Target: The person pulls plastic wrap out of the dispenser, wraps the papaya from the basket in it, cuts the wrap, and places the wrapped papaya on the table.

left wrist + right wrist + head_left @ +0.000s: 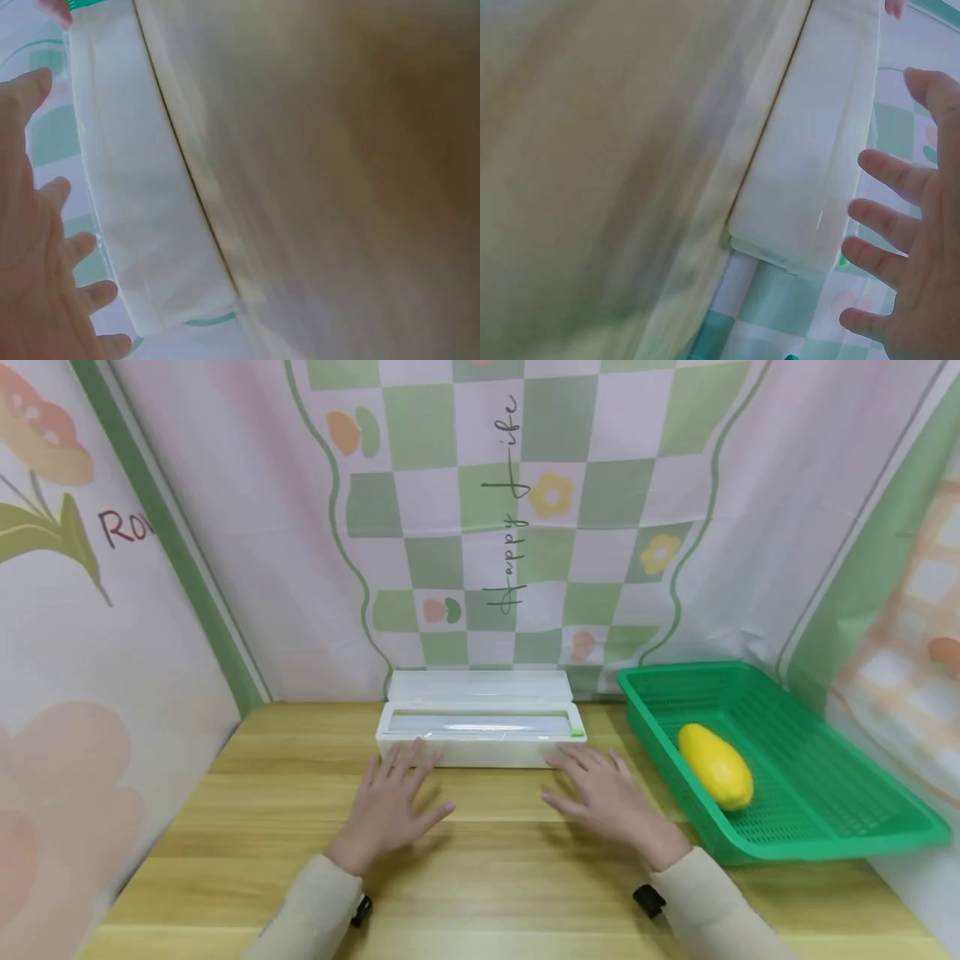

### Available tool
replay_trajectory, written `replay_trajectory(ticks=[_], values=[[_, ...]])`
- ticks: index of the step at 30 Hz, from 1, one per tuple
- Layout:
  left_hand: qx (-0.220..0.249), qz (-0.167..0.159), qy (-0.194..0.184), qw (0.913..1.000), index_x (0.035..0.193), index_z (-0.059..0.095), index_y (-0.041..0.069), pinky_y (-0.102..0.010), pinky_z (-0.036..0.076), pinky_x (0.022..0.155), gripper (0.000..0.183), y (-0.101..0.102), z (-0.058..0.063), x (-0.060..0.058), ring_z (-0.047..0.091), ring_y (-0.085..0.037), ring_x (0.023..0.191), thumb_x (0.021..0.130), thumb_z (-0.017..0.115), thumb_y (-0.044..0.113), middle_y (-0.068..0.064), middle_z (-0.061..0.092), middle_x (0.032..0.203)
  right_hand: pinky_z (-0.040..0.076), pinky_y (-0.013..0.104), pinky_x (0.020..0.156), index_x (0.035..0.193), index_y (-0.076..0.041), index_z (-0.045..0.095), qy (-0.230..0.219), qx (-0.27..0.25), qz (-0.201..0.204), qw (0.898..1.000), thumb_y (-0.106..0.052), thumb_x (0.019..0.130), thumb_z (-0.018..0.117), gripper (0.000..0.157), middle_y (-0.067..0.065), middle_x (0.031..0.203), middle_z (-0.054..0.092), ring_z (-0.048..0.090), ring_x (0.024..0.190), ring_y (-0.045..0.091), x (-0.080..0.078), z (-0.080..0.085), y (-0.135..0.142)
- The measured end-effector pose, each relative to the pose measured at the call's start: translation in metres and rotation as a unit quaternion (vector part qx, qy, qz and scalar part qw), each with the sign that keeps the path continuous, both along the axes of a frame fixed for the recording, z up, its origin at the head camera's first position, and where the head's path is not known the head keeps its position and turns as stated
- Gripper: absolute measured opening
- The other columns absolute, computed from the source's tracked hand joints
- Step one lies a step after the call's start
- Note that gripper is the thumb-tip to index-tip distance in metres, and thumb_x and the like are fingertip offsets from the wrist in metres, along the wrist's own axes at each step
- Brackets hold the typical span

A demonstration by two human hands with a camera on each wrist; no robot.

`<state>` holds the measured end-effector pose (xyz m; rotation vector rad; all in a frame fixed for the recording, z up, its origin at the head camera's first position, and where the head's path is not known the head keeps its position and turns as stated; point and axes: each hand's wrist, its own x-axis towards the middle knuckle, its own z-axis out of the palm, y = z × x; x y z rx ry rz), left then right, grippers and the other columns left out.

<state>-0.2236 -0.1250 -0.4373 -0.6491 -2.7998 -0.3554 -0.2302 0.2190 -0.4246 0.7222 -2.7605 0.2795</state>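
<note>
A long white cling film dispenser (480, 752) stands at the back of the table, its lid (480, 686) raised. Clear film shows inside, and a small green slider (577, 732) sits at the right end. My left hand (392, 808) is spread near the box's front left, fingertips overlapping its front face in the head view. Near the front right, my right hand (603, 793) is spread likewise. Neither hand holds anything. Both wrist views show straight, separated fingers beside the white box (142, 172), with the box's front (810, 142) facing the camera.
To the right stands a green plastic basket (825, 752) with a yellow, papaya-shaped fruit (715, 767) in it. The wooden table (487, 893) runs back to a patterned cloth (495, 502). More cloth hangs on the left and right sides.
</note>
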Motion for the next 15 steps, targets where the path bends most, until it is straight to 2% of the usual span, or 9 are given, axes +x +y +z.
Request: replay_trajectory(ticks=[3, 8, 12, 15], values=[[0.005, -0.002, 0.031, 0.9995, 0.157, 0.035, 0.024, -0.067, 0.02, 0.113, 0.081, -0.005, 0.003, -0.006, 0.023, -0.044, 0.146, 0.092, 0.054, 0.068, -0.014, 0.028, 0.162, 0.03, 0.069, 0.106, 0.131, -0.014, 0.064, 0.014, -0.017, 0.005, 1.0, -0.048, 0.095, 0.066, 0.05, 0.01, 0.14, 0.057, 0.05, 0.129, 0.037, -0.003, 0.004, 0.001], [0.016, 0.004, 0.072, 0.9973, 0.153, 0.043, 0.017, -0.063, 0.03, 0.111, 0.079, -0.017, 0.011, -0.021, 0.037, -0.044, 0.139, 0.089, 0.07, 0.055, -0.017, 0.04, 0.154, 0.04, 0.06, 0.097, 0.114, -0.01, 0.068, 0.043, -0.05, -0.005, 0.998, -0.033, 0.089, 0.077, 0.035, 0.008, 0.118, 0.066, 0.058, 0.113, 0.035, -0.012, 0.01, 0.003], [0.044, 0.011, 0.102, 0.9938, 0.143, 0.054, 0.011, -0.059, 0.038, 0.104, 0.071, -0.029, 0.015, -0.036, 0.045, -0.038, 0.133, 0.085, 0.08, 0.041, -0.015, 0.05, 0.147, 0.045, 0.054, 0.083, 0.109, -0.008, 0.068, 0.07, -0.073, -0.028, 0.994, -0.026, 0.084, 0.082, 0.034, 0.013, 0.111, 0.065, 0.058, 0.103, 0.037, -0.024, 0.011, 0.007], [0.066, 0.009, 0.112, 0.9915, 0.136, 0.06, 0.009, -0.057, 0.041, 0.098, 0.063, -0.037, 0.015, -0.046, 0.05, -0.036, 0.128, 0.084, 0.083, 0.036, -0.014, 0.055, 0.142, 0.044, 0.052, 0.081, 0.114, -0.007, 0.065, 0.058, -0.095, -0.05, 0.993, -0.026, 0.085, 0.081, 0.038, 0.017, 0.114, 0.061, 0.054, 0.104, 0.037, -0.032, 0.01, 0.009]])
